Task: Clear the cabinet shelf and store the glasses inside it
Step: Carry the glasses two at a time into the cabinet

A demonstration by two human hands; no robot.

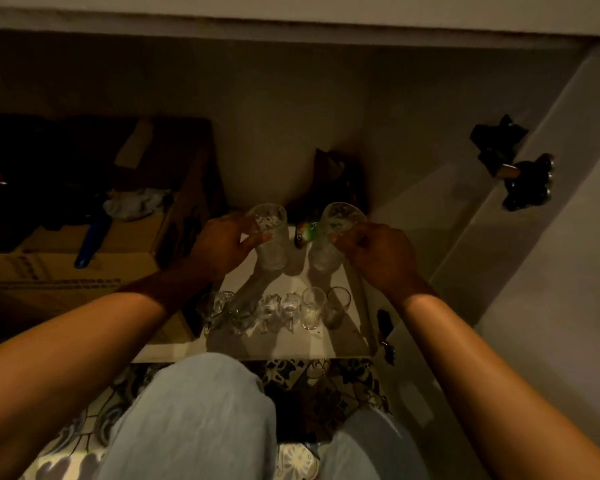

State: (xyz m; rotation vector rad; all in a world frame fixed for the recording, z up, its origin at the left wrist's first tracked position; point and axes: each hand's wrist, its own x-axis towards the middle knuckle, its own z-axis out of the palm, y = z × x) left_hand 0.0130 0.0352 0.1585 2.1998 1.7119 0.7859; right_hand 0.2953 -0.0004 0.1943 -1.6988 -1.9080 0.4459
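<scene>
Knees (201, 410): pale denim, at 6 o'clock, closest to the lens, over a patterned floor (326, 382).
Shelf (329, 344): pale cabinet board just past the knees, dimly lit.
Small glasses (278, 308): row along the near part of the shelf, upright, packed side by side (count unclear in the gloom).
Left hand (219, 245): at 11 o'clock from the row, fingers curled round the left tall glass (269, 233), thumb on its near side.
Right hand (378, 256): at 1 o'clock from the row, closed round the right tall glass (338, 233).
Tall glasses: textured, tilted toward each other at the base, deeper on the shelf than the row; whether touching the board cannot be told.
Small colourful object (305, 232): between the two tall glasses, too blurred to identify.
Cardboard box (125, 237): at 9 o'clock, open, cluttered.
Cabinet door (499, 237): at 3 o'clock, swung open.
</scene>
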